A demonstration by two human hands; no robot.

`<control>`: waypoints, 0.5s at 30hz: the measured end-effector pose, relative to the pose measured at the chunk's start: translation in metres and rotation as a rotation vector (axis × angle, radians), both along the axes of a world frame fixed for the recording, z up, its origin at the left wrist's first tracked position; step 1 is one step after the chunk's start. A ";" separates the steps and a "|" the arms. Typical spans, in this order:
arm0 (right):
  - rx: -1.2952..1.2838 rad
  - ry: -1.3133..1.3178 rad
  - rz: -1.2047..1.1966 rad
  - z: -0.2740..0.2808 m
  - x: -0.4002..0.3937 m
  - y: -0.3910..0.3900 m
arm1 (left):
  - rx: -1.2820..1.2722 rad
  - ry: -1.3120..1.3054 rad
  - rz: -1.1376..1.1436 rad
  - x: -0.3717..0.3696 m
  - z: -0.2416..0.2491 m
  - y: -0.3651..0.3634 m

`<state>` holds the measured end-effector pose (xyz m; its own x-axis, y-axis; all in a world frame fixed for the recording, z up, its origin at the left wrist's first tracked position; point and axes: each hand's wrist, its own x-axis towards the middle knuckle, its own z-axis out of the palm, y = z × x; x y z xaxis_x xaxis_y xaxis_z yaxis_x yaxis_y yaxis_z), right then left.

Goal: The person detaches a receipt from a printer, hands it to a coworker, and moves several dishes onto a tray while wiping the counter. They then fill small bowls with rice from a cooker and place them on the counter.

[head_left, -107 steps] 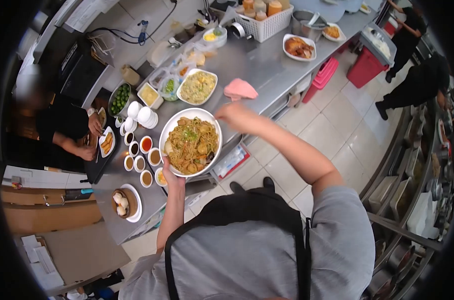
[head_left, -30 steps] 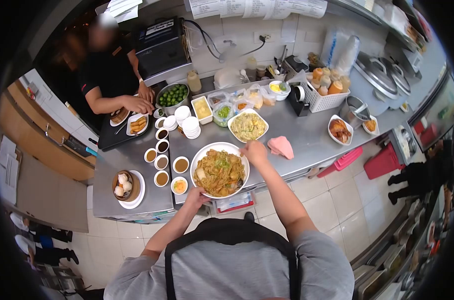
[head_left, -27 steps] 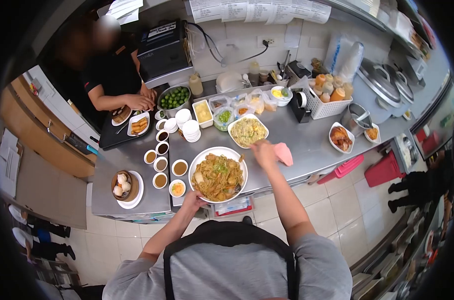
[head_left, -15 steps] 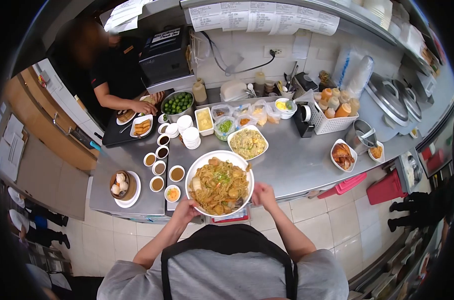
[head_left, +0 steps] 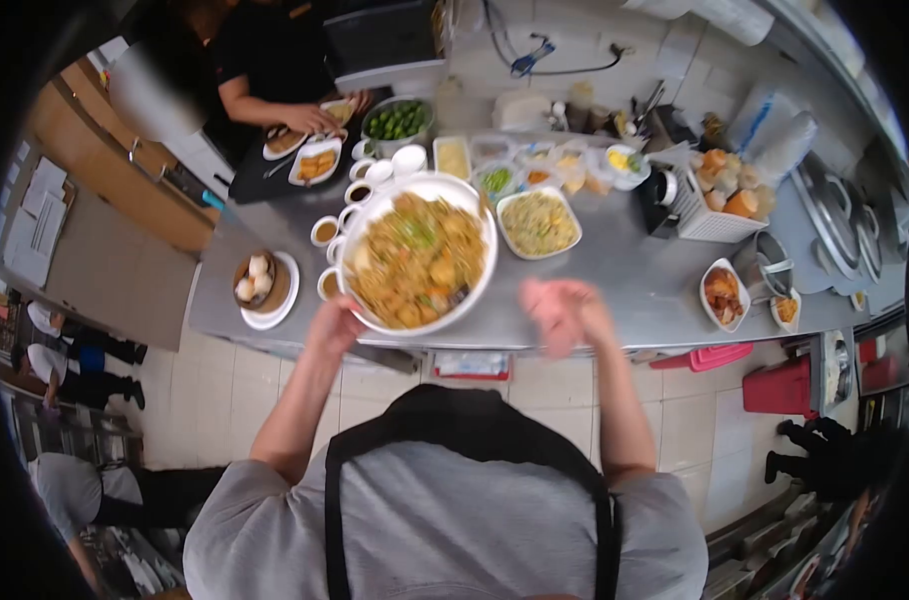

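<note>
My left hand [head_left: 335, 324] grips the lower left rim of a large white bowl [head_left: 487, 262] heaped with stir-fried noodles [head_left: 420, 260] and green garnish. The bowl is held up over the counter and hides several of the sauce cups behind it. To the right of the bowl, my right hand [head_left: 563, 312] is in the air, touching nothing. It is blurred, but its fingers look apart and hold nothing. A white square dish of fried rice [head_left: 539, 222] sits on the counter just beyond the bowl.
Small sauce cups [head_left: 326, 232] and a steamer of buns [head_left: 259, 280] stand left. A bowl of green limes [head_left: 398, 122], bottles in a white basket [head_left: 720, 226] and a chicken dish [head_left: 724, 295] line the steel counter [head_left: 635, 290]. A co-worker's hand [head_left: 313, 118] is over plates at back left.
The noodle bowl has moved away from my body and over the sauce cups, carried by my left hand. My right hand has moved away from the bowl's rim, and the view has shifted.
</note>
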<state>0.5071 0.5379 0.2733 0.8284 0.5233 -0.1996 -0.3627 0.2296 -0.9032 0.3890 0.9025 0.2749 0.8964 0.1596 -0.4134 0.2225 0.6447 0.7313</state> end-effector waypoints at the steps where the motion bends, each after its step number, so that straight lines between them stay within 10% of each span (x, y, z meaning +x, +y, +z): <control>1: -0.189 -0.149 -0.054 -0.014 0.024 -0.013 | 0.011 -0.035 -0.017 -0.009 0.013 0.017; 4: -1.203 -0.793 -0.363 -0.023 0.068 -0.023 | 0.101 -0.066 0.223 -0.027 0.039 0.062; 7: -1.202 -0.821 -0.425 -0.072 0.117 -0.019 | 0.086 -0.143 0.286 -0.052 0.044 0.136; 9: -0.490 -0.020 -0.378 -0.075 0.122 0.008 | 0.094 -0.175 0.436 -0.069 0.050 0.178; 15: -0.339 -0.115 -0.493 -0.115 0.128 0.019 | 0.193 -0.072 0.911 -0.133 0.040 0.311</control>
